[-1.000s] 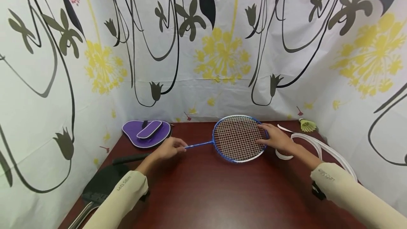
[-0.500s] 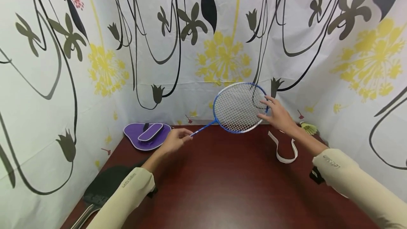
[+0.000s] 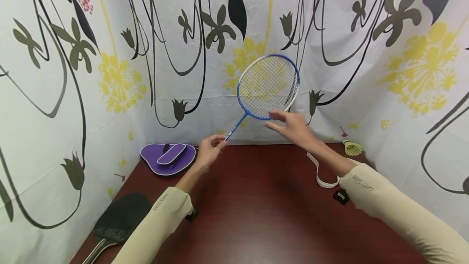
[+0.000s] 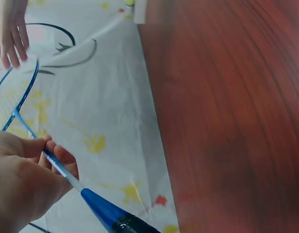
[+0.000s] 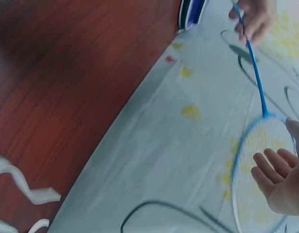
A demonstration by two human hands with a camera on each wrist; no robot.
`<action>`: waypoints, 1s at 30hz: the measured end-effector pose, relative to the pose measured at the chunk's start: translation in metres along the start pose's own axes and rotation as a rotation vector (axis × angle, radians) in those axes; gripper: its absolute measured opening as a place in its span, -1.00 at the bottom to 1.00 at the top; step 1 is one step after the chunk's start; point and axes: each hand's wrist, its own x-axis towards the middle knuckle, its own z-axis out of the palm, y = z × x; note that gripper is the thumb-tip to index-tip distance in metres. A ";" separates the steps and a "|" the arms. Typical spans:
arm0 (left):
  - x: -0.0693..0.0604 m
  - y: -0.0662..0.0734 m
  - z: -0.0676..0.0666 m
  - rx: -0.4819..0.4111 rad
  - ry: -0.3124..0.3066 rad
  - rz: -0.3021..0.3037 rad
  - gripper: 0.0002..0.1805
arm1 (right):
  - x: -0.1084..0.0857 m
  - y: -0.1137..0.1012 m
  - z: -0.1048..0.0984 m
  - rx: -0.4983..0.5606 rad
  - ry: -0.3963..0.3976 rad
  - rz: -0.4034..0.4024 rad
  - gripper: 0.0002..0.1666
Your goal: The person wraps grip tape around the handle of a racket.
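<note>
A blue and white badminton racket point(image 3: 269, 86) is held up tilted above the far part of the table, its head up and to the right. My left hand point(image 3: 209, 150) pinches its blue shaft point(image 4: 55, 162) between thumb and fingers; in the left wrist view the dark grip end points down to the right. My right hand point(image 3: 293, 128) is beside the lower edge of the racket head, fingers extended and thumb apart. In the right wrist view its fingers point(image 5: 273, 167) are over the strings; whether they touch the racket I cannot tell.
A purple paddle case point(image 3: 170, 159) lies at the back left of the red-brown table point(image 3: 249, 215). A black table tennis paddle point(image 3: 122, 217) lies at the left edge. On the right are a white strap point(image 3: 324, 183) and a yellow shuttlecock point(image 3: 352, 148). Patterned curtains surround the table.
The racket has risen from near the table and tilted more upright, pinched by my left hand. My right hand has come off the head's far right rim and moved left toward its lower edge.
</note>
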 end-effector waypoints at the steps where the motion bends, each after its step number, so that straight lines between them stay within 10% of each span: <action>1: 0.001 0.002 0.003 -0.031 0.014 0.000 -0.83 | 0.001 -0.004 0.005 0.024 -0.013 0.011 -0.48; 12: 0.014 0.033 0.038 -0.374 0.081 -0.101 -0.76 | 0.019 -0.028 0.040 0.145 -0.160 0.216 -0.43; 21: 0.017 0.053 0.064 -0.551 0.123 -0.138 -0.76 | 0.039 -0.046 0.058 0.196 -0.095 0.206 -0.53; 26: 0.018 0.056 0.061 -0.495 0.081 -0.098 -0.72 | 0.046 -0.050 0.061 0.213 -0.028 0.150 -0.64; 30: 0.015 0.050 0.045 -0.316 -0.073 -0.035 -0.70 | 0.050 -0.049 0.057 0.269 -0.045 0.164 -0.66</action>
